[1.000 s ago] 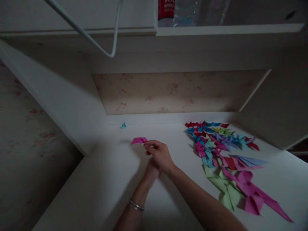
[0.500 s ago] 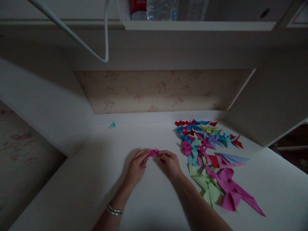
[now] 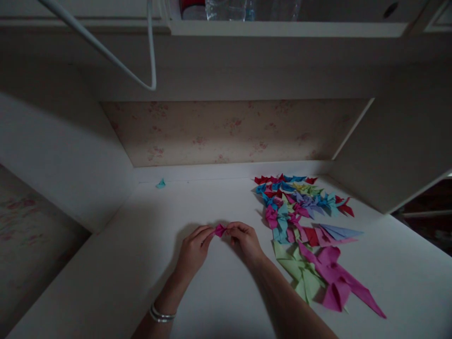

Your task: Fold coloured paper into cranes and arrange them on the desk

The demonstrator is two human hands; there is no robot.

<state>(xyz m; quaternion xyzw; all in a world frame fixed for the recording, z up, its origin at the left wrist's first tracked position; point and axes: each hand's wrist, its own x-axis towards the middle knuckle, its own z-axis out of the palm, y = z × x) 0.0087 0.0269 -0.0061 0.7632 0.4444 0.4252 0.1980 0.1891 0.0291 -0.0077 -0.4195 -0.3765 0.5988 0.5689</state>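
Presently, the left hand (image 3: 192, 253) and the right hand (image 3: 247, 242) are pinching a small magenta origami piece (image 3: 220, 230) from its two sides above the white tabletop (image 3: 215, 299), its shaping seemingly being unfinished, while many coloured origami figures (image 3: 331, 268), apparently already folded, are lying towards the right side.
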